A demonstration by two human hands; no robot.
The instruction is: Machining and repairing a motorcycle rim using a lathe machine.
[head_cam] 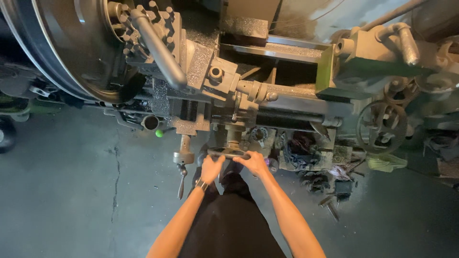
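Left hand point(211, 168), right hand point(254, 163) gripping grey lathe handwheel point(228, 153), green knob point(159, 134) nearby

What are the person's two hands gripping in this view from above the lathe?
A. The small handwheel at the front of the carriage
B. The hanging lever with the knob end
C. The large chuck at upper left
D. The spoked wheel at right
A: the left hand and the right hand both close on the rim of the small handwheel at the carriage front, apart from the hanging lever.
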